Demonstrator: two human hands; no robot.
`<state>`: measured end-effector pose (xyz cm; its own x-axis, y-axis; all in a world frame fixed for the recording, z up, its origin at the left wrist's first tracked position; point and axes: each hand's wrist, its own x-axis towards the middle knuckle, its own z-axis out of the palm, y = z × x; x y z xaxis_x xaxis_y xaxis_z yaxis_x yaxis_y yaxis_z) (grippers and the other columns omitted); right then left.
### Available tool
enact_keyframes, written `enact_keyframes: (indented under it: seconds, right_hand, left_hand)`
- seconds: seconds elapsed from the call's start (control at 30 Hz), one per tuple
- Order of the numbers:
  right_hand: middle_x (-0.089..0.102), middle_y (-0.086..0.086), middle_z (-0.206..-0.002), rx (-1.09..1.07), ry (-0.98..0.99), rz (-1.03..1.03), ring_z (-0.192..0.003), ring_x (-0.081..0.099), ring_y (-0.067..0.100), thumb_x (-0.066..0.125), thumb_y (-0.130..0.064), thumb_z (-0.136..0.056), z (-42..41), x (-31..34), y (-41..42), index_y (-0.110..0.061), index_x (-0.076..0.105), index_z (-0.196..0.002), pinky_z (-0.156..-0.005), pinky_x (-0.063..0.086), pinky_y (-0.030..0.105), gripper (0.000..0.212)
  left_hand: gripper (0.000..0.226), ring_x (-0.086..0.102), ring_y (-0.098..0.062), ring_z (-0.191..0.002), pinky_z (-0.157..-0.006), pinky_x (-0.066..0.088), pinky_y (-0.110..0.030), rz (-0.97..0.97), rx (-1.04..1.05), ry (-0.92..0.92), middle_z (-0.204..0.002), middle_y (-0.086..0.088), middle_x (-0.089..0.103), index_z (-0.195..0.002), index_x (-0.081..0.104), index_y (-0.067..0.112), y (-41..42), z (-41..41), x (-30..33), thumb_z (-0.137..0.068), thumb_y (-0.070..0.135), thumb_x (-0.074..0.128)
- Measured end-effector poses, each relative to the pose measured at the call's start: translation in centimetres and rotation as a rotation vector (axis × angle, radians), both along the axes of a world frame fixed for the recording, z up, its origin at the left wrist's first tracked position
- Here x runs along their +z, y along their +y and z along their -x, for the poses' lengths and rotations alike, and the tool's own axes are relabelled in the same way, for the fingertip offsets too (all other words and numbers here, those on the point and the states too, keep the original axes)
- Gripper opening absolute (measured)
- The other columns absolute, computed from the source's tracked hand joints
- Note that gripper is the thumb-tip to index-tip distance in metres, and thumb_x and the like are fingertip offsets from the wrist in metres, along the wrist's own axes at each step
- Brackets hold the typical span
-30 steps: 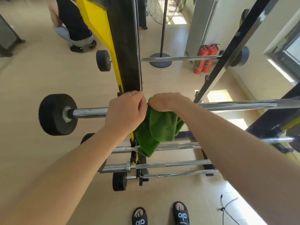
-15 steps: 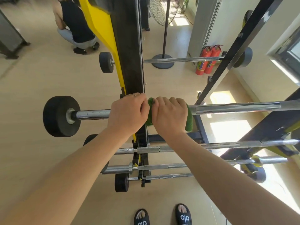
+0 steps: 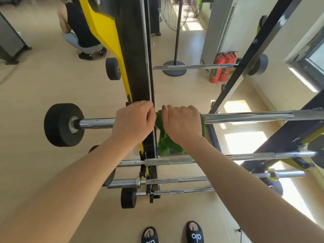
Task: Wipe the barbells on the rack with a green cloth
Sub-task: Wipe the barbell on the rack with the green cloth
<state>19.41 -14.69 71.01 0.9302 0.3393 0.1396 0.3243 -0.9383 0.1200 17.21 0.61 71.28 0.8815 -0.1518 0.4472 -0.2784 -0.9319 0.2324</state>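
Observation:
A chrome barbell (image 3: 245, 116) with a black end weight (image 3: 63, 124) lies across the black and yellow rack (image 3: 135, 71) at chest height. My left hand (image 3: 134, 120) is closed around the bar just left of the rack upright. My right hand (image 3: 182, 123) presses the green cloth (image 3: 164, 142) around the bar right of the upright; a loose part of the cloth hangs below it. Several more barbells rest lower on the rack (image 3: 175, 161), and one sits higher (image 3: 194, 67).
A person crouches on the floor at the upper left (image 3: 82, 34). A standing fan (image 3: 175, 32) and two red fire extinguishers (image 3: 220, 67) are behind the rack. A slanted black rack post (image 3: 252, 51) crosses the right side. My sandalled feet (image 3: 173, 234) stand below.
My right hand closed the cloth around the bar after holding it bunched and hanging. Since half a second ago the cloth's tail has dropped loose below the hand again. My left hand kept its grip.

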Motion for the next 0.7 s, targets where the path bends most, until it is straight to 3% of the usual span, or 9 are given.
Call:
enact_keyframes:
  seconds: [0.07,0.13,0.27,0.37,0.43,0.57,0.63,0.7]
  right_hand:
    - [0.044,-0.008,-0.058,0.040,-0.096,-0.015,-0.048,0.042,0.018,0.018,-0.035,-0.103,0.5,-0.9,-1.5,-0.021,0.043,-0.075,-0.058,0.034,0.031,0.040]
    - [0.044,-0.008,-0.055,0.020,-0.138,-0.049,-0.047,0.043,0.018,0.025,-0.032,-0.102,-0.3,-1.2,-4.2,-0.020,0.044,-0.070,-0.059,0.042,0.031,0.038]
    - [0.037,-0.008,-0.052,-0.131,-0.198,-0.013,-0.045,0.041,0.019,0.038,-0.028,-0.100,0.1,-1.3,-9.5,-0.019,0.039,-0.067,-0.065,0.046,0.033,0.034]
    - [0.034,-0.009,-0.049,-0.213,-0.244,-0.021,-0.045,0.039,0.016,0.043,-0.031,-0.101,0.0,-1.4,-6.9,-0.020,0.040,-0.067,-0.062,0.034,0.029,0.036]
    - [0.040,-0.008,-0.051,-0.164,-0.255,-0.095,-0.047,0.043,0.016,0.040,-0.032,-0.101,0.6,-1.5,-2.6,-0.021,0.046,-0.069,-0.061,0.039,0.029,0.035]
    - [0.060,-0.008,-0.076,0.038,-0.120,-0.260,-0.070,0.056,0.019,0.019,-0.035,-0.105,2.0,-1.2,2.3,-0.024,0.057,-0.089,-0.079,0.047,0.034,0.043]
    - [0.066,-0.006,-0.092,0.187,-0.075,-0.267,-0.083,0.060,0.019,0.021,-0.035,-0.106,1.8,-1.1,0.0,-0.024,0.060,-0.109,-0.085,0.048,0.036,0.040]
    - [0.066,-0.001,-0.099,0.275,-0.104,-0.221,-0.089,0.061,0.022,0.029,-0.032,-0.107,1.4,-1.3,-3.4,-0.019,0.059,-0.119,-0.086,0.050,0.039,0.035]
  left_hand:
    - [0.025,0.046,-0.006,-0.053,-0.046,0.034,-0.019,0.018,0.000,-0.006,-0.065,0.011,0.050,-0.081,0.054,0.023,0.1,0.1,-0.2,-0.102,0.029,0.041]
    - [0.026,0.048,-0.007,-0.054,-0.046,0.040,-0.021,0.021,-0.014,-0.004,-0.065,0.011,0.051,-0.082,0.057,0.021,0.2,0.0,-0.2,-0.102,0.028,0.041]
    - [0.027,0.047,-0.006,-0.055,-0.048,0.035,-0.017,0.033,0.002,0.015,-0.068,0.014,0.053,-0.086,0.061,0.022,0.3,0.0,-0.6,-0.103,0.032,0.041]
    - [0.029,0.046,-0.004,-0.056,-0.051,0.031,-0.013,0.105,0.023,-0.010,-0.071,0.015,0.051,-0.089,0.062,0.021,0.4,0.2,-0.8,-0.103,0.033,0.040]
    - [0.028,0.048,-0.006,-0.058,-0.053,0.033,-0.013,0.205,0.048,-0.058,-0.071,0.011,0.053,-0.089,0.061,0.020,0.5,0.5,-0.7,-0.104,0.031,0.040]
    - [0.029,0.051,-0.008,-0.070,-0.061,0.042,-0.018,0.383,0.189,-0.149,-0.080,0.006,0.055,-0.094,0.059,0.014,2.2,1.7,-0.5,-0.105,0.030,0.038]
    - [0.025,0.053,-0.010,-0.074,-0.064,0.047,-0.021,0.400,0.266,-0.109,-0.086,0.004,0.055,-0.100,0.058,0.013,4.0,2.4,-0.8,-0.105,0.030,0.040]
    - [0.023,0.057,-0.014,-0.081,-0.069,0.054,-0.028,0.299,0.324,-0.034,-0.096,-0.001,0.059,-0.108,0.057,0.013,6.0,3.1,-1.4,-0.105,0.031,0.042]
